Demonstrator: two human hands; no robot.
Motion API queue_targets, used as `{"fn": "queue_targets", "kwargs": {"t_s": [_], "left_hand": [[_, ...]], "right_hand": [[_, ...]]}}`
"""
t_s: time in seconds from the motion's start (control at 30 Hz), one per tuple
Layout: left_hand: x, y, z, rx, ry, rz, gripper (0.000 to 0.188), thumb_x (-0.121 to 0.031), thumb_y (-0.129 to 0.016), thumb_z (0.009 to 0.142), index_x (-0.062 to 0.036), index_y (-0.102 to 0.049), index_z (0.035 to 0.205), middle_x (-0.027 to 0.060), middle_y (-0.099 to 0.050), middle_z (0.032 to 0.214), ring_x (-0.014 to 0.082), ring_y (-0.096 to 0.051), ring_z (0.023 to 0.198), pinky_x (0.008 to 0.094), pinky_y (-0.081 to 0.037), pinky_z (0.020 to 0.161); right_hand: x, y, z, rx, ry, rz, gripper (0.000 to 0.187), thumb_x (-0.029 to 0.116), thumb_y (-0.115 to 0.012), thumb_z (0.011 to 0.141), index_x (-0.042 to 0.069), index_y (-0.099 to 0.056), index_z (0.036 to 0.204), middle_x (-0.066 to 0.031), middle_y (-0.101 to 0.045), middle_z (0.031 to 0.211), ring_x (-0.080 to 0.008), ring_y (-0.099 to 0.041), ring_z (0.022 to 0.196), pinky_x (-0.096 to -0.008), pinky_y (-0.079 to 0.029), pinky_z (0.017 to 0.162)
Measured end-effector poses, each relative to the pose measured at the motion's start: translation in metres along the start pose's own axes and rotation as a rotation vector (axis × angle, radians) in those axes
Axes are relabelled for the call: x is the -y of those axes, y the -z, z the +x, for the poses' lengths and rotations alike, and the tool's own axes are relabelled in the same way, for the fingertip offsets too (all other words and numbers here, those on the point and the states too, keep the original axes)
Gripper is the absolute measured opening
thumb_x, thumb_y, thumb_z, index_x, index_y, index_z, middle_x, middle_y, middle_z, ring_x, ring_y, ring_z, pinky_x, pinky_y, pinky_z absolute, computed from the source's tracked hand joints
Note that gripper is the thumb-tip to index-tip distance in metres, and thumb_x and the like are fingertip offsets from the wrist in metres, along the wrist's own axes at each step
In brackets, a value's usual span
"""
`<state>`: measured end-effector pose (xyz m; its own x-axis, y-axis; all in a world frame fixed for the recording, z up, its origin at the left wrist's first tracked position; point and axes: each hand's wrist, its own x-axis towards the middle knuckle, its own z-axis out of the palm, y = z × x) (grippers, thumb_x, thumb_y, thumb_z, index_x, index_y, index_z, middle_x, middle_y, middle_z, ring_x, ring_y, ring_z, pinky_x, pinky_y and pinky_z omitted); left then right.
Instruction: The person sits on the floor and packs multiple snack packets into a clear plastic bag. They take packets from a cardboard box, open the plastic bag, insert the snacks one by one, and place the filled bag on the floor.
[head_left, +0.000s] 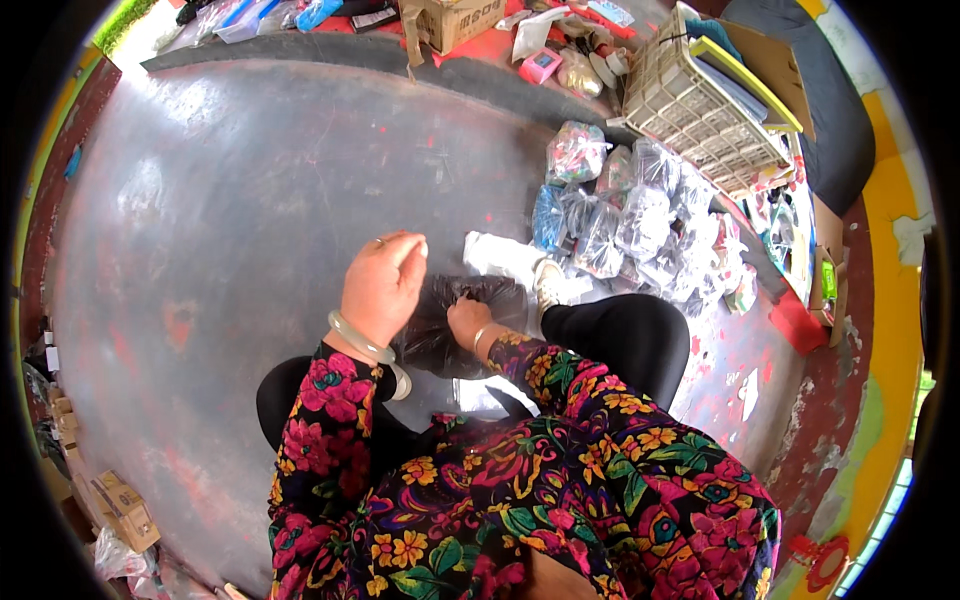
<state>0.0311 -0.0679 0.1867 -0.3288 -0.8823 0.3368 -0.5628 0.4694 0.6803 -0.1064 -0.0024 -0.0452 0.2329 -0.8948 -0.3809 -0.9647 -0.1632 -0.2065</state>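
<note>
From where I stand, the grey floor (220,250) spreads wide, with a heap of filled clear bags (640,225) off to the person's right. The dark plastic bag (430,330) sits on that floor between the person's feet, straight ahead and low. It seems slightly longer from far right to near left, though the right arm hides some of its near side. It looks full and rounded, blackish and faintly see-through, creased toward its gathered top.

Of the hands, the right hand (468,320) is the nearer: its fingers are closed on that bunched plastic. The left hand (385,285) is raised by the bag's left side, fingers curled in toward the thumb; I can't tell whether it pinches anything. A small ring (380,241) shows on one finger.
</note>
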Motion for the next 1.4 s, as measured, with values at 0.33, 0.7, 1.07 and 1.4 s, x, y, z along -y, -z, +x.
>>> {"fn": "queue_targets", "kwargs": {"t_s": [0.33,0.7,1.07,1.4], "left_hand": [[-0.003,0.004,0.005,0.064,-0.082,0.003,0.013,-0.012,-0.053,0.079,-0.0012,-0.059,0.083,0.0139,-0.061,0.079,0.0313,-0.057,0.075,0.0367,-0.046,0.066],[0.009,0.007,-0.004,0.176,-0.011,0.011,0.015,-0.015,-0.051,0.080,-0.0021,-0.058,0.081,0.0141,-0.059,0.074,0.0329,-0.055,0.071,0.0399,-0.045,0.063],[0.006,0.017,-0.001,0.093,-0.091,0.001,0.013,-0.012,-0.053,0.080,-0.0012,-0.059,0.083,0.0138,-0.059,0.075,0.0315,-0.056,0.072,0.0372,-0.045,0.063],[-0.012,0.016,0.018,-0.174,-0.145,-0.026,0.006,-0.006,-0.056,0.076,-0.0010,-0.058,0.078,0.0118,-0.060,0.074,0.0290,-0.058,0.070,0.0339,-0.046,0.062]], "right_hand": [[0.005,0.007,-0.010,-0.141,0.067,-0.050,0.013,0.012,-0.048,0.076,0.007,-0.060,0.077,-0.0116,-0.060,0.078,-0.0276,-0.060,0.074,-0.0390,-0.049,0.062],[-0.012,0.011,0.009,0.183,-0.063,0.207,0.022,0.015,-0.056,0.067,0.001,-0.063,0.081,-0.0206,-0.060,0.086,-0.0327,-0.059,0.082,-0.0405,-0.047,0.072],[-0.016,0.070,0.028,0.162,0.260,0.154,0.036,0.035,-0.059,0.061,0.001,-0.065,0.071,-0.0201,-0.061,0.075,-0.0332,-0.059,0.073,-0.0405,-0.046,0.067],[-0.078,0.174,0.097,0.060,-0.415,1.195,0.025,0.023,-0.068,0.068,0.000,-0.058,0.073,-0.0078,-0.053,0.060,-0.0178,-0.053,0.049,-0.0284,-0.042,0.042]]}}
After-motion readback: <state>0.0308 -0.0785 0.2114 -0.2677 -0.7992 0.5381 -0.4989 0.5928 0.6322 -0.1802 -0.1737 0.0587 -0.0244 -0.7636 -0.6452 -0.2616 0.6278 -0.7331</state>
